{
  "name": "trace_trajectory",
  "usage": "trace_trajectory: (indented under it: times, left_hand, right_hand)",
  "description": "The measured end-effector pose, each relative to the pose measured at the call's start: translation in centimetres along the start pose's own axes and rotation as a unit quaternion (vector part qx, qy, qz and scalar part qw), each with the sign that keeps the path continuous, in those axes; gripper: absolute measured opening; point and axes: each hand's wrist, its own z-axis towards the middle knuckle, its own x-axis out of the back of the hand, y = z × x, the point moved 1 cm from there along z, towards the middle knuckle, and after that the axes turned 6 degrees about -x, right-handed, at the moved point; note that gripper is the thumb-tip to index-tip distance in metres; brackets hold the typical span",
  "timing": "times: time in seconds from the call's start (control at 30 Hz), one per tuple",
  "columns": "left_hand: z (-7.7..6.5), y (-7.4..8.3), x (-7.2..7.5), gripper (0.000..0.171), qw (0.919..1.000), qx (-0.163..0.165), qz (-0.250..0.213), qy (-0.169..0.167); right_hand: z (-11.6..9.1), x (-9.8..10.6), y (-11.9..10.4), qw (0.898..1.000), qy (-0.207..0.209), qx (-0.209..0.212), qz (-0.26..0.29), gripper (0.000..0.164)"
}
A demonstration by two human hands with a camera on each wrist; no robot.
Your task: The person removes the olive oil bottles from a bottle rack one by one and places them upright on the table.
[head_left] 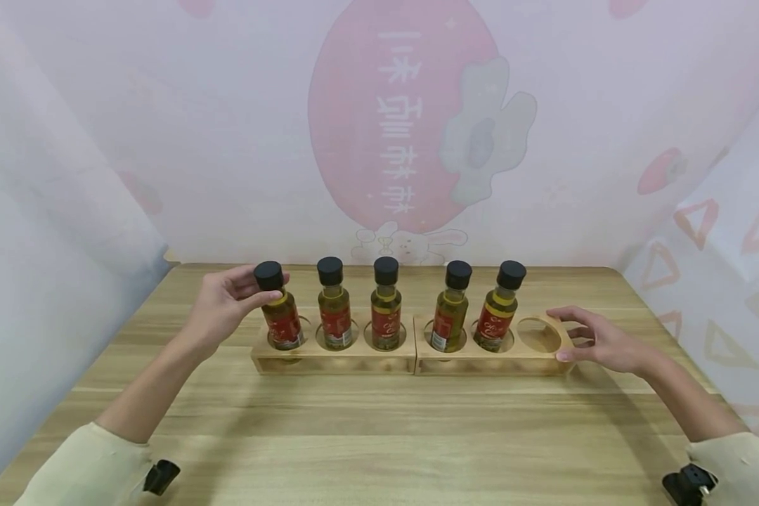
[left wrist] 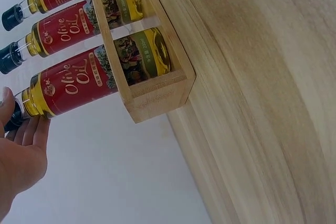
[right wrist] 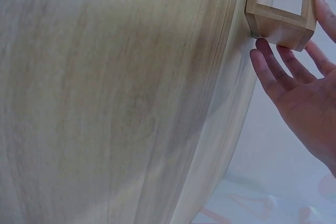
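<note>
My left hand (head_left: 224, 306) holds the leftmost olive oil bottle (head_left: 284, 322) near its black cap, thumb in front and fingers behind. That bottle stands in the end hole of the left wooden bottle rack (head_left: 348, 365); its base is inside the frame in the left wrist view. Two similar bottles fill the rack's other holes. At the far right, my right hand (head_left: 607, 342) grips the end of the right wooden bottle rack (head_left: 493, 367), thumb at the front corner and fingers round the end and back. This rack holds two bottles, and its rightmost hole is vacant.
Both racks stand end to end in one row on the wood-grain table (head_left: 379, 436). A pale printed curtain (head_left: 228, 140) hangs behind the table and along its sides.
</note>
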Motion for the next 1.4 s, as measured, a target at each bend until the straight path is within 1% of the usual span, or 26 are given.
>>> trace_trajectory:
  times: [0.27, 0.63, 0.77, 0.93, 1.07, 1.2, 1.27, 1.4]
  left_hand:
    - [0.1, 0.2, -0.1, 0.044, 0.9999, -0.001, -0.011, 0.01]
    - [0.2, 0.7, -0.5, 0.049, 0.9995, -0.002, -0.024, 0.021]
    - [0.4, 0.9, -0.5, 0.05, 0.9988, -0.005, -0.041, 0.027]
    - [0.6, 1.3, -0.5, 0.051, 0.9978, 0.001, -0.058, 0.034]
    - [0.8, 1.6, -0.5, 0.049, 0.9968, 0.001, -0.067, 0.044]
    - [0.9, 1.7, -0.6, 0.045, 0.9957, -0.009, -0.074, 0.056]
    - [0.9, 1.8, -0.6, 0.046, 0.9955, -0.007, -0.071, 0.063]
    - [1.0, 1.9, -0.7, 0.049, 0.9941, 0.003, -0.079, 0.075]
  right_hand:
    - [0.0, 0.0, -0.1, 1.0, -0.001, -0.005, 0.002, 0.07]
    - [0.1, 0.0, 0.0, 1.0, -0.008, 0.004, 0.007, 0.07]
    - [0.2, 0.0, 0.0, 1.0, -0.008, 0.006, 0.008, 0.07]
    - [0.1, 0.0, 0.0, 1.0, -0.007, 0.009, 0.013, 0.07]
    - [0.1, 0.1, -0.2, 1.0, -0.006, 0.006, 0.012, 0.07]
    - [0.0, 0.1, -0.3, 1.0, -0.008, 0.004, 0.005, 0.071]
    - [0.1, 0.1, -0.3, 1.0, -0.009, 0.004, 0.003, 0.071]
    - [0.1, 0.0, -0.3, 1.0, -0.009, 0.001, 0.001, 0.071]
